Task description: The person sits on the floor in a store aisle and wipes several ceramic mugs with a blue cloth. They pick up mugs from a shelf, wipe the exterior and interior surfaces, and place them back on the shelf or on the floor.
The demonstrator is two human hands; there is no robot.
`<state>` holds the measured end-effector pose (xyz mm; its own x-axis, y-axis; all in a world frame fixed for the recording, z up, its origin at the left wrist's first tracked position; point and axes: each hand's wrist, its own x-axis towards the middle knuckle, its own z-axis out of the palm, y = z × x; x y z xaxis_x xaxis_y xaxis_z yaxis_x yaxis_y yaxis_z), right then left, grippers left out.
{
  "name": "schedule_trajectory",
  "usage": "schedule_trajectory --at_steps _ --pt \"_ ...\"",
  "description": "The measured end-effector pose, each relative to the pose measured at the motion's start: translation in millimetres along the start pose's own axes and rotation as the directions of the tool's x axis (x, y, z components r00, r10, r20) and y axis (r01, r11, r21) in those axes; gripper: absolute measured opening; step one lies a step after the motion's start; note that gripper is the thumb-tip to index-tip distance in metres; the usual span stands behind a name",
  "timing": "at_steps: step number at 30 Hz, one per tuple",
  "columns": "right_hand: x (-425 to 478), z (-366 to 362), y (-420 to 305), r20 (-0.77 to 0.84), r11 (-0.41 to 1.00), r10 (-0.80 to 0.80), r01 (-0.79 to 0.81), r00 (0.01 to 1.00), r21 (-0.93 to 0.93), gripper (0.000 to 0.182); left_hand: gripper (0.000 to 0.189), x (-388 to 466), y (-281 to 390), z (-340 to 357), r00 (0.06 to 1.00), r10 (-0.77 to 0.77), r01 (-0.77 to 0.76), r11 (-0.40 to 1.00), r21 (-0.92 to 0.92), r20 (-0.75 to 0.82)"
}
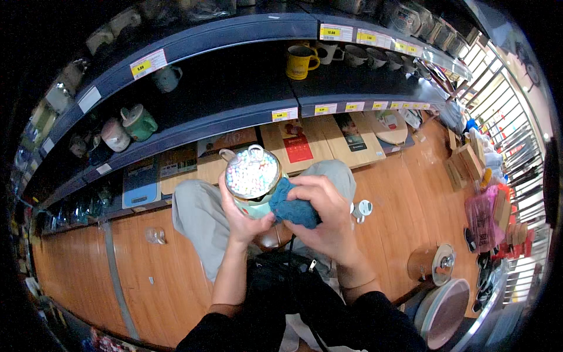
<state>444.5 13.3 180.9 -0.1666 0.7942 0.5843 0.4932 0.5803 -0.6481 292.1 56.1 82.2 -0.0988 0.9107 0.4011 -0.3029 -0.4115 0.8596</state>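
Observation:
My left hand [242, 222] holds a pale green mug [255, 209] in front of my knees. On the mug sits a round lid [253, 171] covered with shiny, pearly beads, with a clear looped part standing on it. In my right hand [323, 209] is a bunched blue-green cloth [292, 206], pressed against the mug's right side. The mug's lower part is partly hidden by my fingers and the cloth.
Dark shelves hold a yellow mug [300, 62], a green lidded mug [138, 123] and a pinkish mug [115, 134]. Wooden boards [323, 136] line the bottom shelf. On the floor are a small white cup [363, 209], a clear plastic piece [155, 235] and a brown lidded container [422, 264].

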Motion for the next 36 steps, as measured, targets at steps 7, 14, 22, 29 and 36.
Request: schedule_trajectory --at_steps 7,14,22,29,36 --pt "-1.5 13.7 -2.4 -0.166 0.987 0.131 -0.113 0.977 0.114 0.032 0.104 -0.3 2.3 -1.0 0.996 0.085 -0.084 0.996 0.025 -0.011" --pt "10.0 26.7 19.6 -0.187 0.887 0.386 -0.308 0.903 0.343 0.022 0.103 5.5 3.3 -3.1 0.992 0.128 -0.125 0.984 0.125 -0.009" --pt "4.2 25.2 51.2 -0.009 0.726 0.317 -0.236 0.948 0.645 0.018 0.091 -9.5 -9.8 -10.0 0.992 -0.121 0.108 0.969 -0.221 -0.044" --pt "2.3 23.1 47.9 -0.021 0.941 0.056 -0.046 0.998 0.336 0.022 0.080 -6.3 -10.0 -8.0 0.989 -0.138 0.120 0.957 -0.265 -0.054" --pt "-7.3 5.4 48.7 -0.052 0.976 0.170 -0.162 0.984 0.143 0.022 0.074 2.3 0.6 6.3 0.975 -0.209 0.184 0.947 -0.263 -0.071"
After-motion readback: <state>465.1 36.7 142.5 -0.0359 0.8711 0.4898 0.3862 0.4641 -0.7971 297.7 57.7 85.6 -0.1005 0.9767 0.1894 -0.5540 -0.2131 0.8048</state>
